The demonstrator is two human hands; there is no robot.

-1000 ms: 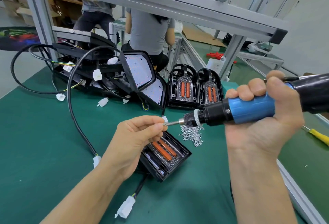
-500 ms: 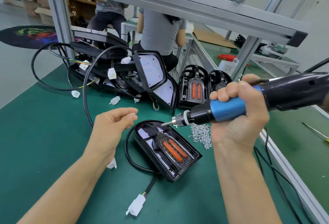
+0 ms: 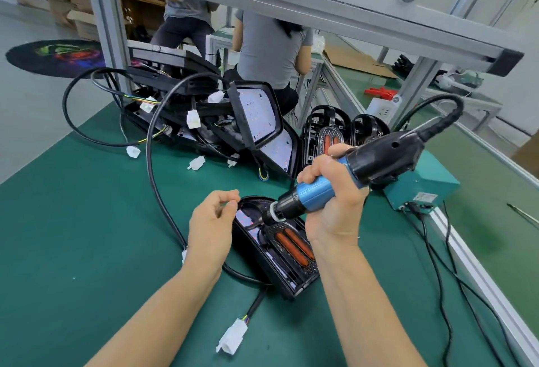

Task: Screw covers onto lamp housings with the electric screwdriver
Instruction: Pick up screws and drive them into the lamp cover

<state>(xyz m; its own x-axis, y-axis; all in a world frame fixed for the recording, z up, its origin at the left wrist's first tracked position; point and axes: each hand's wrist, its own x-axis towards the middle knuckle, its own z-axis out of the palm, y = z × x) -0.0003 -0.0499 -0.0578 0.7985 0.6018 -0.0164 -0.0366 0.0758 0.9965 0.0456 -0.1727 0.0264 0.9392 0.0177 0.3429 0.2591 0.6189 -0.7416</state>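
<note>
A black lamp housing (image 3: 287,275) with two orange strips lies flat on the green mat in front of me. My right hand (image 3: 335,206) grips the blue and black electric screwdriver (image 3: 347,180), whose tip points down-left onto the housing's upper end. My left hand (image 3: 211,223) hovers just left of the housing with its fingers loosely curled, holding nothing that I can see. The bit's end is hidden behind the screwdriver's collar.
A heap of lamp housings and black cables (image 3: 204,110) fills the back left. Two housings (image 3: 326,130) stand upright behind my right hand. A teal power box (image 3: 423,188) sits at the right, a white connector (image 3: 232,340) lies near me. Two people sit beyond the frame.
The screwdriver has swung down from level until its tip reached the housing. My left hand let go of the bit, drew away, and now sits beside the housing's upper left edge.
</note>
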